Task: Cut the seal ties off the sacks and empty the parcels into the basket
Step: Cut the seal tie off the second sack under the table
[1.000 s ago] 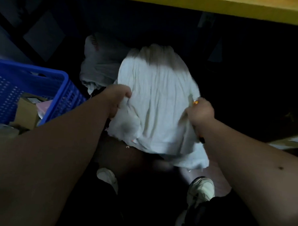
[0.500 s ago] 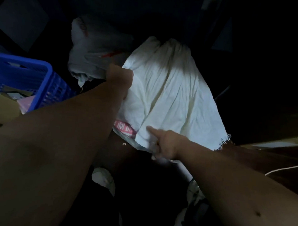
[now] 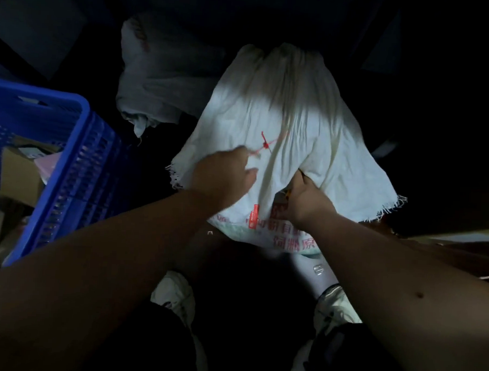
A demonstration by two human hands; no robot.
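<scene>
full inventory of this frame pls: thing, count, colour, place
sack: 1, white, centre, frayed open edge toward the person
seal tie: 1, red, lying on the sack by the left fingertips
parcel: 1, white with red print, poking out of the sack mouth
second sack: 1, grey-white, behind left, in shadow
basket: 1, blue, left, holding boxes
shoes: 2, white, bottom
left hand: on the sack near the tie
right hand: grips the sack cloth

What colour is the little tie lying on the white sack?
Red. The seal tie shows best in the head view, against the white sack.
</scene>
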